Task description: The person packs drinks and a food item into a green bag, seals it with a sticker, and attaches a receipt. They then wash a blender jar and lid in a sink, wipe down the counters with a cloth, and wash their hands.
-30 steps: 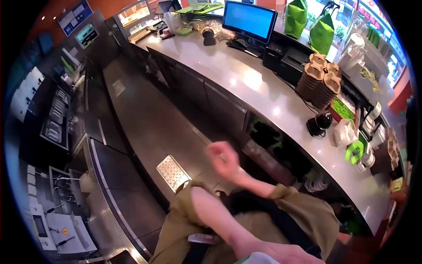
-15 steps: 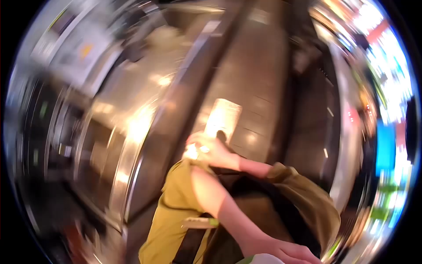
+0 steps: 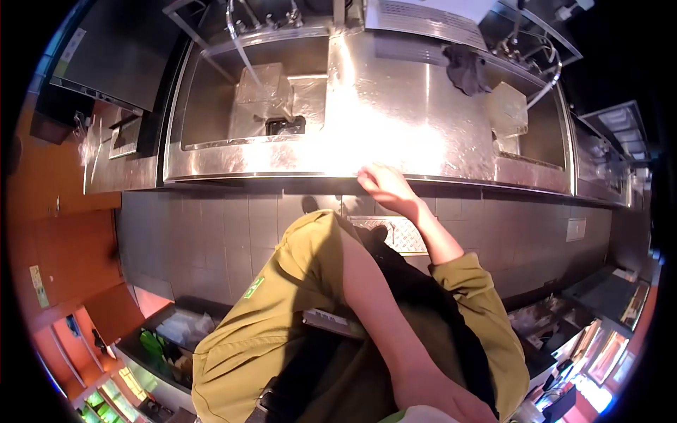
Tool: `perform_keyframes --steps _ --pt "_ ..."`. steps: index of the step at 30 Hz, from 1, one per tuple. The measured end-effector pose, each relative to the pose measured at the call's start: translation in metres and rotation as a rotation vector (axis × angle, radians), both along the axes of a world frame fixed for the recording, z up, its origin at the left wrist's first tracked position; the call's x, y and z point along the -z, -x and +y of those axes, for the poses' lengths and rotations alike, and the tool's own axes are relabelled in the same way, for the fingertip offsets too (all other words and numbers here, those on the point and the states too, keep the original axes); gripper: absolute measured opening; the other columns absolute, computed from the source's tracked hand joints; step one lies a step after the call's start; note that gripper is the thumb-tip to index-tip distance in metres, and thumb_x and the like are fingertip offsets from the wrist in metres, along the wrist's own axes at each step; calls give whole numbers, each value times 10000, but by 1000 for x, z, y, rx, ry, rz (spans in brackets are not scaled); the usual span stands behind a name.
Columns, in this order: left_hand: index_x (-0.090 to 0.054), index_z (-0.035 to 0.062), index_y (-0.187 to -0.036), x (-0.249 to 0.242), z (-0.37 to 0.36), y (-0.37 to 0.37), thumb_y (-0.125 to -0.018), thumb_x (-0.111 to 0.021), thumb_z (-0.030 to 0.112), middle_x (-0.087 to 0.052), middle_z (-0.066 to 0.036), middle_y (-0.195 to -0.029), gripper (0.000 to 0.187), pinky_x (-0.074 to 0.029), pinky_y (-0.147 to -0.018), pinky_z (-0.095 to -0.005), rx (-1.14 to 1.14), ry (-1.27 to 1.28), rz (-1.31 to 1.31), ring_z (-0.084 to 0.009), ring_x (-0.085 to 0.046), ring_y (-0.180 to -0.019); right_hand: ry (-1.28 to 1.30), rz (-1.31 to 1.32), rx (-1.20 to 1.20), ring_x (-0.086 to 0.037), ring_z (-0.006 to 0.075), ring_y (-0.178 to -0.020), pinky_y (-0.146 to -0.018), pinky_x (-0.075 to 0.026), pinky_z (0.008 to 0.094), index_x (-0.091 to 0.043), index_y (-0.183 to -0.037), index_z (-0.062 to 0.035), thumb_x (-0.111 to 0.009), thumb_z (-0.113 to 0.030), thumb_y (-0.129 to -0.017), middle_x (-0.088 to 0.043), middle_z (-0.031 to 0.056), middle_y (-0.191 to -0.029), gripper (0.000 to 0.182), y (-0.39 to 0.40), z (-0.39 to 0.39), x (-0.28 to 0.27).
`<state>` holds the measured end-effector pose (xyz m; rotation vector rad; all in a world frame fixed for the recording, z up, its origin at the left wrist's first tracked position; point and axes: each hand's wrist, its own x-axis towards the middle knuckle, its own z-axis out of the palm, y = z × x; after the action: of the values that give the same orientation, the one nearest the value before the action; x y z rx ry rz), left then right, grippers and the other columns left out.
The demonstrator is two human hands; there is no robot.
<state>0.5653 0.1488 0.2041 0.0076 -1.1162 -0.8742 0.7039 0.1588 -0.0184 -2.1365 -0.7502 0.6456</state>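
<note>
- One white item [image 3: 422,415] sits at the bottom edge of the frame, just right of centre, against the left hand [image 3: 455,405]; probably light, best held by its rounded edge, stiffness hard to judge.
- It looks pale, smooth and curved, with a touch of green, mostly cropped.
- Left fingers: cut off; cannot tell whether they grip it.
- Right hand [image 3: 389,188], mid-frame: fingers loosely bent, nothing visible in them, near the steel tabletop's [image 3: 402,84] front edge.
- Upper right: dark cloth [image 3: 465,69], pale tub [image 3: 506,109].

The counter [image 3: 402,88] is metal (glossy, smooth-looking).
</note>
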Motion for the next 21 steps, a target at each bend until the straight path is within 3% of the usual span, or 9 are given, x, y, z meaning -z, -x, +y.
perform_keyframes --steps 6,8,9,10,11,12,14,18,21 --pt "-560 0 -906 54 134 -73 -866 -515 161 -578 -70 -757 172 -436 -666 -267 -623 -137 215 -132 -544 -730 -283 -78 -11 -576 263 -714 -667 -456 330 -555 -967 -27 -489 -150 -814 -584 160 -784 207 -41 128 23" --pt "-602 12 -917 112 221 -108 -834 -533 165 -613 -122 -849 187 -467 -647 -301 -961 -437 135 -238 -589 -787 -233 267 -6 -583 227 -727 -659 -457 312 -558 -979 -27 -518 -156 -810 -599 126 -798 216 -75 178 65" --pt "-612 29 -868 145 278 -125 -822 -533 146 -607 -107 -801 148 -464 -645 -294 -1450 -761 -93 -215 -585 -770 -126 196 64 -575 223 -795 -682 -459 315 -543 -1030 -36 -541 -168 -798 -593 121 -876 268 -88 207 79" --pt "-608 48 -873 175 328 -144 -815 -532 150 -593 -81 -762 140 -463 -635 -286 -1535 -1287 -105 -192 -579 -729 -16 122 129 -567 218 -863 -704 -462 319 -528 -1082 -45 -565 -180 -785 -587 116 -955 328 -103 235 99" --pt "-604 52 -873 234 367 -157 -820 -508 129 -568 -67 -716 134 -457 -634 -272 -1551 -1391 283 -173 -562 -670 90 17 185 -477 254 -1021 -794 -436 339 -454 -1163 -27 -608 -227 -748 -482 165 -1115 486 -110 259 121" --pt "-601 46 -878 277 426 -164 -788 -521 107 -605 -104 -829 135 -480 -666 -325 -1473 -1752 204 -230 -602 -758 201 -76 243 -386 289 -1179 -883 -410 360 -381 -1245 -10 -651 -275 -712 -377 213 -1276 654 -117 283 144" --pt "-616 67 -839 349 506 -167 -782 -514 138 -603 -112 -844 137 -479 -690 -358 -1268 -2186 -287 -260 -591 -793 114 -88 422 -444 320 -1100 -913 -371 377 -394 -1211 19 -668 -229 -681 -464 236 -1158 646 -127 320 171" --pt "-590 87 -797 450 554 -179 -683 -553 140 -581 -62 -813 131 -471 -670 -353 -1125 -1651 -1276 -253 -562 -815 119 271 413 -519 334 -1016 -863 -406 370 -303 -1273 9 -654 -174 -688 -529 235 -1088 707 -148 342 159" --pt "-555 131 -732 541 540 -184 -666 -522 150 -523 -18 -781 77 -427 -690 -323 -1090 -1180 -1553 -199 -518 -777 195 175 260 -504 300 -1069 -898 -396 338 -125 -1371 -98 -718 -192 -660 -533 206 -1108 931 -148 335 167"
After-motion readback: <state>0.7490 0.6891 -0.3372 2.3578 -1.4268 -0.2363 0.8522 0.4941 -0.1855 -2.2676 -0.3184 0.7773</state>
